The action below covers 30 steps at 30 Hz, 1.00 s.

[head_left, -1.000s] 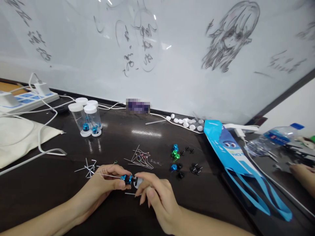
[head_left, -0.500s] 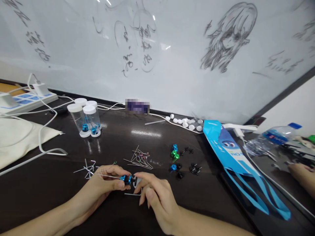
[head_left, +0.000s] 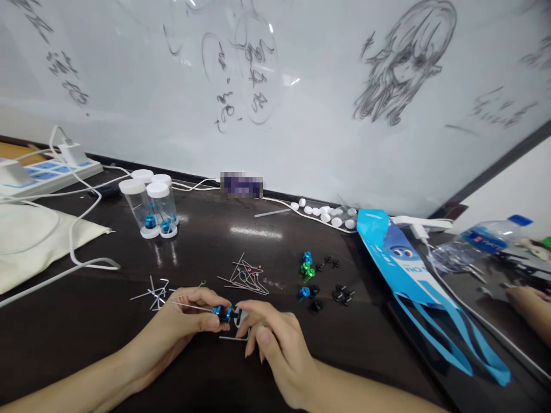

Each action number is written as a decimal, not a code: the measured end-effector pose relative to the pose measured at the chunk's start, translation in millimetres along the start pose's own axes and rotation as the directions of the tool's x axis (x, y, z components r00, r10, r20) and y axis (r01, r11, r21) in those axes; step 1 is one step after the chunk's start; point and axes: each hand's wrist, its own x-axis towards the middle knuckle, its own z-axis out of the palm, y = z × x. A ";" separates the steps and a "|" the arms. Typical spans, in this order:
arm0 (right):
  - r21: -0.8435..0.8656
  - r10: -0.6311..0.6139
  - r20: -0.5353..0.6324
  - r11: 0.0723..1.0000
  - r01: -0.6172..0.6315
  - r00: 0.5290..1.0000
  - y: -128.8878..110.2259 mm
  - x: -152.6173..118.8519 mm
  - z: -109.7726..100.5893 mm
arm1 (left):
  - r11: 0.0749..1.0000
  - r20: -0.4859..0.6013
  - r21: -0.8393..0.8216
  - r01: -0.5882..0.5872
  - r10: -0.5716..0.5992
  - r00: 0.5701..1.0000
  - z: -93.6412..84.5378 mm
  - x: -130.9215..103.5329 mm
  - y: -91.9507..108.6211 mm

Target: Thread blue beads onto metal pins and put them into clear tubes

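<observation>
My left hand (head_left: 187, 315) is closed on a small blue metal part (head_left: 221, 313), with a thin wire running back from it across the fingers. A black piece (head_left: 236, 316) sticks out of the blue part's right end. The fingertips of my right hand (head_left: 275, 344) are at this black end, the fingers curled; whether they grip it I cannot tell. Below lies a short metal rod (head_left: 233, 338) on the dark table. Hex keys (head_left: 155, 294) lie left of my left hand, and thin wires with coloured loops (head_left: 246, 276) lie beyond both hands.
Clear tubes with white lids (head_left: 159, 209) stand at the back left. Blue and green parts (head_left: 306, 268) and black screws (head_left: 342, 294) lie right of centre. A blue bag (head_left: 398, 258), bottle (head_left: 477, 241) and another person's hand (head_left: 527, 304) are farther right. White caps (head_left: 325, 212) lie by the whiteboard.
The view has shifted slightly. My hands hold nearly the same pose around the blue part.
</observation>
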 end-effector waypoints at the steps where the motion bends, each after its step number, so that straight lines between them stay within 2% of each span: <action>1: 0.006 -0.001 -0.003 1.000 0.001 1.000 0.4 -0.1 0.0 | 1.000 -0.001 -0.002 -0.002 0.002 1.000 0.0 -0.3 -0.1; 19: 0.001 -0.043 -0.014 0.999 0.043 0.999 1.1 0.6 0.1 | 1.000 0.037 -0.003 -0.027 0.027 0.999 -3.8 0.2 -3.4; 25: 0.045 -0.002 -0.026 0.999 0.003 1.000 1.7 -1.5 0.1 | 1.000 0.042 0.007 -0.030 0.030 0.999 -4.3 1.1 -3.9; 30: 0.005 0.002 0.008 1.000 -0.002 1.000 -0.7 -1.7 -0.3 | 1.000 0.030 0.009 -0.021 0.021 0.999 -4.8 1.8 -3.4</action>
